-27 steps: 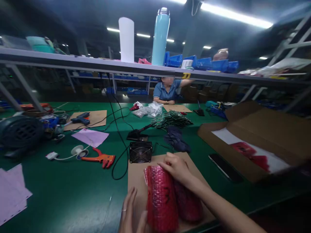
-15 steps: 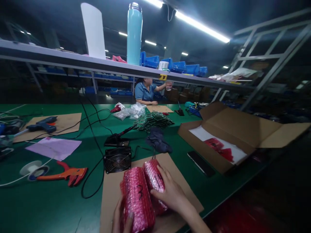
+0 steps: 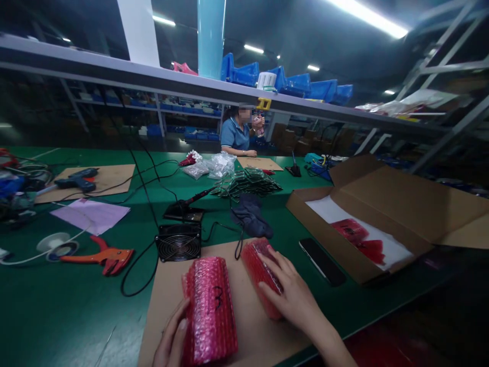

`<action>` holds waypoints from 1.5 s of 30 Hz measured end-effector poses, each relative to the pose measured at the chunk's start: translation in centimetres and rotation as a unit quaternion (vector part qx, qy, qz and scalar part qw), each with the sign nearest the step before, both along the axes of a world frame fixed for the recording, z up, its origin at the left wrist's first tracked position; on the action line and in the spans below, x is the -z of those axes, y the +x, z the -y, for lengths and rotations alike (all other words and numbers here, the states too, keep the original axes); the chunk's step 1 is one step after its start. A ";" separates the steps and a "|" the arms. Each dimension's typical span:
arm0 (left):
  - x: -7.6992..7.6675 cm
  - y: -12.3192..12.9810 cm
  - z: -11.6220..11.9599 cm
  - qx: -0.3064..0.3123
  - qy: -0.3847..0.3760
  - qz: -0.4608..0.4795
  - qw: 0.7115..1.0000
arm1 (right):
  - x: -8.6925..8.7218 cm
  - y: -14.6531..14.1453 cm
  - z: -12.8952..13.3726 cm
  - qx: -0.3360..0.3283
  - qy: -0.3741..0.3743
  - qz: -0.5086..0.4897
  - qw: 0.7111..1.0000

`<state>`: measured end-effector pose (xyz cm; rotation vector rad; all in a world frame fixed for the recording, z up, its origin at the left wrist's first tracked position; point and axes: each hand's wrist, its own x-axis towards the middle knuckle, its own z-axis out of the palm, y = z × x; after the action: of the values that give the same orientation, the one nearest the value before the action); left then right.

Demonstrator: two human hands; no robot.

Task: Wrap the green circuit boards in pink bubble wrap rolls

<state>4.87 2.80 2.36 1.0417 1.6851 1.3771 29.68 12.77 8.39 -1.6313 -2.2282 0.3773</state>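
Two bundles wrapped in red bubble wrap lie on a brown cardboard mat [image 3: 248, 326] at the near edge of the green table. My left hand [image 3: 170, 341] holds the left bundle [image 3: 210, 306], which has a black mark on it. My right hand [image 3: 290, 295] grips the right bundle [image 3: 260, 270], a gap apart from the left one.
An open cardboard box [image 3: 382, 214] with red wrapped items on white paper sits right. A black phone [image 3: 323, 261], small fan [image 3: 179, 242], orange pliers [image 3: 103, 256], dark cloth [image 3: 250, 216], cables and a glue gun [image 3: 76, 179] lie around. A person sits across the table.
The two bundles were pressed together; now my right hand has pulled the right one away to the right. The view has shifted slightly.
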 end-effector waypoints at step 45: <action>-3.0 -1.6 -4.5 0.226 -0.006 -0.092 0.970 | 0.0 -10.5 3.3 -0.098 -0.138 0.018 0.985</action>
<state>3.26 7.29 5.33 1.4746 1.4547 0.9957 19.14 9.44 8.39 -1.5579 -2.4622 0.7438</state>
